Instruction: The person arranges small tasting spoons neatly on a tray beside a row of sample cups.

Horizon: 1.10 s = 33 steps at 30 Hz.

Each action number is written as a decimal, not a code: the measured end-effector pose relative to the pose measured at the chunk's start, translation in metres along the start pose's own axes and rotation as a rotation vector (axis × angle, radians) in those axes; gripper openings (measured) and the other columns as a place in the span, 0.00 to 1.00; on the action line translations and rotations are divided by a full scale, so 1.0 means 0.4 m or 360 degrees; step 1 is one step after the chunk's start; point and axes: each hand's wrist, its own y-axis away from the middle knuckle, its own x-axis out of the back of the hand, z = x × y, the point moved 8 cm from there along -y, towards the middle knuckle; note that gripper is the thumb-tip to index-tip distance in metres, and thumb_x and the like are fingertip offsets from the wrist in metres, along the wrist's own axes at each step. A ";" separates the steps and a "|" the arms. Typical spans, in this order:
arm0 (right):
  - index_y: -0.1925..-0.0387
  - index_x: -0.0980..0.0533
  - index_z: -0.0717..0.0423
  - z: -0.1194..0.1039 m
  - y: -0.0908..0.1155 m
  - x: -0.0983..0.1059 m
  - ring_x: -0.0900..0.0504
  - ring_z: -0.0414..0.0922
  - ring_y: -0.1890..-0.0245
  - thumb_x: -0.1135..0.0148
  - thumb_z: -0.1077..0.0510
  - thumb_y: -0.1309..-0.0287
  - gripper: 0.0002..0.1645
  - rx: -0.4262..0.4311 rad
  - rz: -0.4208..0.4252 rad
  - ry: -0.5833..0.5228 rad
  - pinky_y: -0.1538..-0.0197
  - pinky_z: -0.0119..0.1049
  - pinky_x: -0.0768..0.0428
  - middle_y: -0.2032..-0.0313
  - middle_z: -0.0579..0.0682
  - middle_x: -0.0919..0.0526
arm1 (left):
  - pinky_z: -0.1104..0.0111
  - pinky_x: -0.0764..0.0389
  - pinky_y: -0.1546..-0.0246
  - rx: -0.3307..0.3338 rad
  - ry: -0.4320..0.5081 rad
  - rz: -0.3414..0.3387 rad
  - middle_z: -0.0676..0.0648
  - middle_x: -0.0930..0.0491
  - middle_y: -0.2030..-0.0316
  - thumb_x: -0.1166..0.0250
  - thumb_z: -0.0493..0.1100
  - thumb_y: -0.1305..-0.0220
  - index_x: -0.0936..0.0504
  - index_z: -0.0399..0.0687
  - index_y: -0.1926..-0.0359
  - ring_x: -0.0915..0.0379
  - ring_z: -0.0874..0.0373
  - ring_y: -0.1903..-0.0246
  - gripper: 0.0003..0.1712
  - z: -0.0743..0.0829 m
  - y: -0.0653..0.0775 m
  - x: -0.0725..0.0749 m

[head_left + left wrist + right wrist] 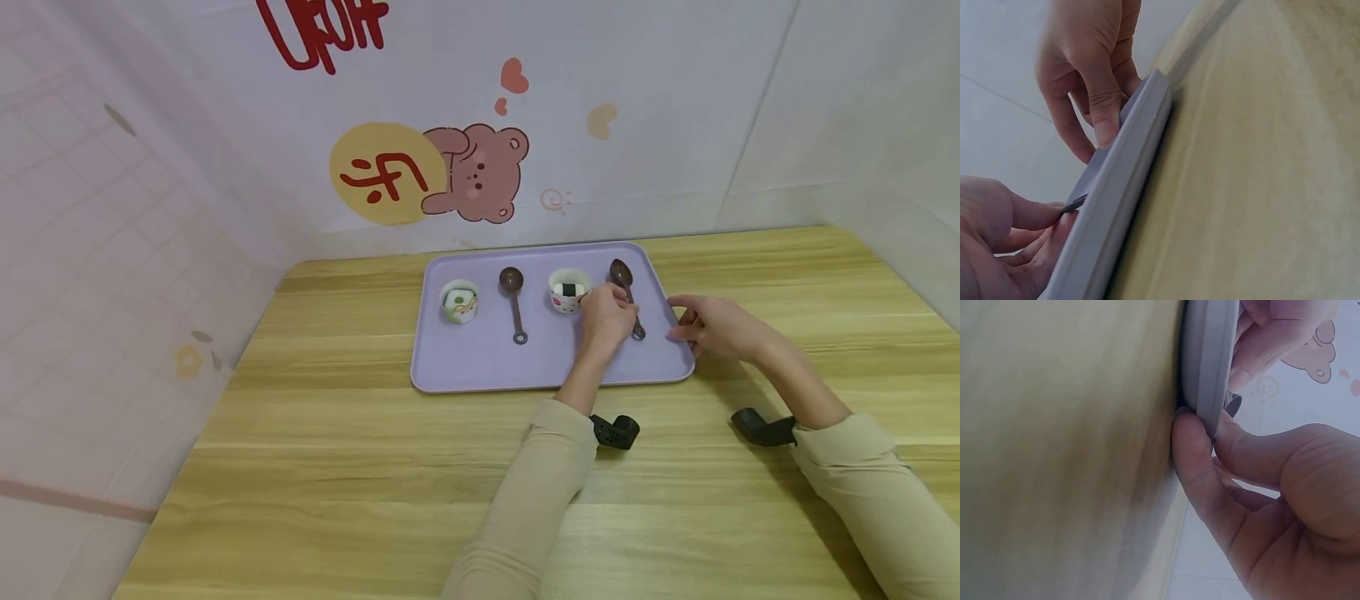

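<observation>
My left hand [606,320] is over the right part of a lilac tray [480,367]. Its thumb and fingertips pinch the handle of a brown spoon [620,272], whose dark handle [1074,204] shows between them in the left wrist view. With thumb and fingers, my right hand [723,327] grips the tray's right edge; one fingertip is under the rim in the right wrist view. Just left of my left hand stands a small patterned cup [564,302] with a white piece banded in black [568,290].
Farther left on the tray lie a second brown spoon [513,292] and another small cup [460,313] with a white and green piece. The tray rests on a wood-grain table [337,442]. Behind it rises a white printed cloth [660,167].
</observation>
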 end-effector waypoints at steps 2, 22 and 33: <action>0.36 0.42 0.86 -0.001 0.000 -0.001 0.16 0.52 0.70 0.39 0.72 0.35 0.33 -0.0002 0.0002 -0.0001 0.70 0.40 0.14 0.68 0.59 0.17 | 0.78 0.25 0.59 -0.0002 -0.0017 0.0017 0.53 0.13 0.72 0.26 0.38 0.41 0.13 0.43 0.63 0.18 0.59 0.61 0.06 0.001 0.001 0.001; 0.36 0.42 0.85 -0.003 -0.002 -0.004 0.16 0.50 0.71 0.39 0.73 0.36 0.33 0.0012 0.0009 -0.0026 0.70 0.40 0.15 0.69 0.58 0.17 | 0.73 0.23 0.70 -0.0021 -0.0141 0.0155 0.51 0.18 0.75 0.27 0.38 0.43 0.15 0.46 0.72 0.19 0.56 0.69 0.04 -0.001 0.009 0.011; 0.36 0.41 0.85 0.003 0.000 -0.001 0.17 0.50 0.72 0.39 0.72 0.35 0.33 0.0006 0.0014 -0.0017 0.71 0.39 0.15 0.69 0.58 0.17 | 0.70 0.22 0.68 -0.0046 -0.0221 0.0163 0.50 0.16 0.71 0.26 0.42 0.41 0.15 0.47 0.73 0.18 0.55 0.68 0.07 0.011 0.012 0.012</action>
